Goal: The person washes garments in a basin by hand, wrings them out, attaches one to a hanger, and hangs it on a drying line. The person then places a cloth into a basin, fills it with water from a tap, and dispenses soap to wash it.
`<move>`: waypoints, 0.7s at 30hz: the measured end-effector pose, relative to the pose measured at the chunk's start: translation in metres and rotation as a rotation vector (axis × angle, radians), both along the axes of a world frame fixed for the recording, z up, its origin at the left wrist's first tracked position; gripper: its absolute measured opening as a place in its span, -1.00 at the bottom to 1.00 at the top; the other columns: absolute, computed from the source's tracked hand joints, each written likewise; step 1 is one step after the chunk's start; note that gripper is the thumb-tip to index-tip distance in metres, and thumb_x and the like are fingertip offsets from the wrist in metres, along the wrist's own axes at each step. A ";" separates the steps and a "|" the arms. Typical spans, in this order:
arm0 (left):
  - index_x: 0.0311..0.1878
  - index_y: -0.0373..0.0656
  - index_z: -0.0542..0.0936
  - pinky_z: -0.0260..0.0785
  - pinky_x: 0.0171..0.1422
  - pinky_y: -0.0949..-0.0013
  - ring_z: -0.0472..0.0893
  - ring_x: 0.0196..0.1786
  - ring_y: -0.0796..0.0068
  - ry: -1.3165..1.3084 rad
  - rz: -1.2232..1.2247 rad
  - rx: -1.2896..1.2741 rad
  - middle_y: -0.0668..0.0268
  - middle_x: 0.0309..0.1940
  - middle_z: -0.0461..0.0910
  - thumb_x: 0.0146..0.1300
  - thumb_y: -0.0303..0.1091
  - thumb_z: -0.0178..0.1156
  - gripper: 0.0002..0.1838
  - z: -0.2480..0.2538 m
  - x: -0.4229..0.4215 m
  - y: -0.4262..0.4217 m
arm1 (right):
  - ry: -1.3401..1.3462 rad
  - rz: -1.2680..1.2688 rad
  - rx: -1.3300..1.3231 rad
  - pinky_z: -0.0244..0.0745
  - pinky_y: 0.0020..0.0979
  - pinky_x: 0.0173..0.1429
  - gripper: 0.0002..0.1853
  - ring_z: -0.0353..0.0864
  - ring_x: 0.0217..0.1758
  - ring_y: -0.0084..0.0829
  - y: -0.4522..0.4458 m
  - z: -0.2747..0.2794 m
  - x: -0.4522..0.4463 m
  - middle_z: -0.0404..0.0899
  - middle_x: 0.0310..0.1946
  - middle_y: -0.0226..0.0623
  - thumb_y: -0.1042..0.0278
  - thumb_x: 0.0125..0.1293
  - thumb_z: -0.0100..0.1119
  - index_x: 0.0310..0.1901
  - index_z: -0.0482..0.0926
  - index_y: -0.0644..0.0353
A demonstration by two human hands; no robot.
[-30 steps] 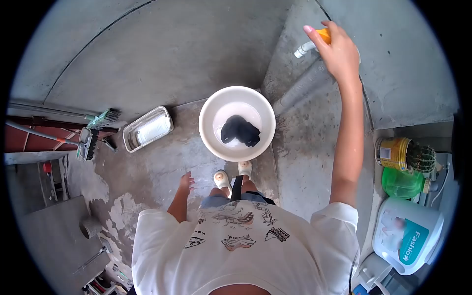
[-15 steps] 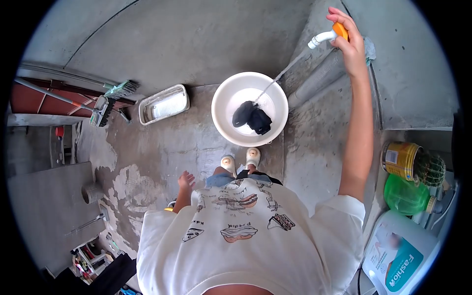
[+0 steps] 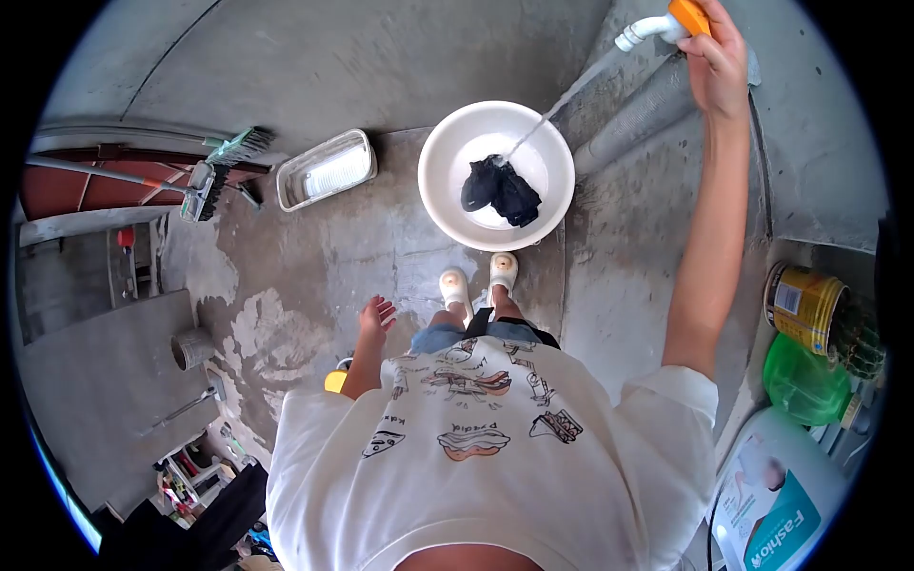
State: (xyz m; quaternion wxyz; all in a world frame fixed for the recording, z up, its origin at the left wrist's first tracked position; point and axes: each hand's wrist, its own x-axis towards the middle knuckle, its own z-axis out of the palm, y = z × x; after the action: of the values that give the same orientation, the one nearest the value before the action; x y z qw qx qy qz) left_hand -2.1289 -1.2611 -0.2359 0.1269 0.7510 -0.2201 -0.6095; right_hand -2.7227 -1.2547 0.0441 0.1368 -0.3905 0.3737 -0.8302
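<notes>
Grips the orange handle (image 3: 689,17) of a white tap (image 3: 649,30) with the right hand (image 3: 721,81), with fingers curled about it and with the thumb pressed to the near side. Stretches far forward and out to the right for this, over a grey pipe (image 3: 638,124) slanting away below and to the left of the right hand. Has a stream of water (image 3: 571,93) running from the tap's mouth, just left of the right hand, down onto the upper edge of the dark cloth (image 3: 517,200). Has that cloth crumpled inside a white basin (image 3: 427,178), well to the left of the right hand and nearer the body, ahead and to the right of the left hand (image 3: 374,316). Holds the left hand open, with fingers loosely spread. Stands in pale slippers (image 3: 455,285) to the right of the left hand, close to the basin. Has a shallow rectangular tub (image 3: 328,179) ahead and slightly left of the left hand, with a green broom (image 3: 238,147) farther left. Has a yellow tin (image 3: 807,306), a cactus (image 3: 862,338), a green bottle (image 3: 804,381) and a large pale jug (image 3: 781,514) close together, behind and to the right of the right hand.
</notes>
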 end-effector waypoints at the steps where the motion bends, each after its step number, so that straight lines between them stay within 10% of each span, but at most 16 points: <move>1: -0.07 -0.12 0.38 0.29 -0.19 0.23 0.49 -0.19 0.42 0.008 -0.008 -0.007 0.29 -0.22 0.51 0.13 -0.10 -0.05 -0.63 -0.001 -0.006 -0.002 | -0.110 0.006 -0.066 -0.02 -0.43 0.28 -0.35 0.12 0.24 -0.36 -0.001 -0.004 -0.005 0.17 0.15 -0.11 0.47 -0.45 -0.01 -0.08 0.39 0.33; 6: -0.05 -0.14 0.37 0.29 -0.22 0.28 0.49 -0.19 0.44 0.061 -0.047 -0.014 0.29 -0.23 0.51 0.12 -0.09 -0.05 -0.60 -0.006 -0.021 -0.009 | -0.377 0.054 -0.222 0.00 -0.40 0.29 -0.32 0.17 0.23 -0.34 0.007 0.007 -0.003 0.21 0.13 -0.11 0.52 -0.44 -0.04 -0.03 0.34 0.37; 8: -0.06 -0.15 0.37 0.30 -0.22 0.30 0.49 -0.19 0.44 0.087 -0.076 -0.031 0.28 -0.23 0.50 0.12 -0.08 -0.04 -0.59 -0.007 -0.022 -0.010 | 0.156 0.074 0.168 0.01 -0.39 0.29 -0.31 0.19 0.21 -0.32 0.027 0.049 0.037 0.24 0.11 -0.10 0.54 -0.42 -0.04 -0.01 0.32 0.39; 12: -0.06 -0.15 0.37 0.30 -0.22 0.29 0.49 -0.20 0.43 0.076 -0.063 -0.024 0.28 -0.23 0.50 0.11 -0.08 -0.04 -0.59 -0.007 -0.016 -0.011 | 0.164 0.123 0.131 0.01 -0.37 0.30 -0.31 0.19 0.22 -0.30 0.022 0.033 0.015 0.25 0.11 -0.08 0.56 -0.40 -0.05 0.00 0.30 0.40; 15: -0.06 -0.15 0.37 0.29 -0.23 0.28 0.49 -0.20 0.43 0.064 -0.049 -0.021 0.28 -0.24 0.50 0.11 -0.08 -0.04 -0.59 -0.009 -0.002 -0.013 | -0.581 0.250 -0.427 0.00 -0.36 0.31 -0.31 0.18 0.22 -0.28 0.011 -0.012 -0.040 0.25 0.11 -0.08 0.57 -0.39 -0.07 0.01 0.28 0.41; 21: -0.04 -0.15 0.35 0.30 -0.20 0.23 0.47 -0.16 0.40 0.032 -0.064 0.035 0.27 -0.19 0.48 0.13 -0.07 -0.06 -0.58 -0.014 0.025 -0.012 | -0.675 0.272 -0.468 0.01 -0.37 0.31 -0.34 0.19 0.22 -0.27 0.013 -0.004 -0.043 0.26 0.10 -0.08 0.56 -0.37 -0.07 0.00 0.30 0.41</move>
State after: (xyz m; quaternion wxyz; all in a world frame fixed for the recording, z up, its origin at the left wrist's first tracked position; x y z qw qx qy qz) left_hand -2.1044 -1.2734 -0.2502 0.0978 0.7356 -0.2315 -0.6290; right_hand -2.7656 -1.2414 0.0397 0.2673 -0.1632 0.0549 -0.9481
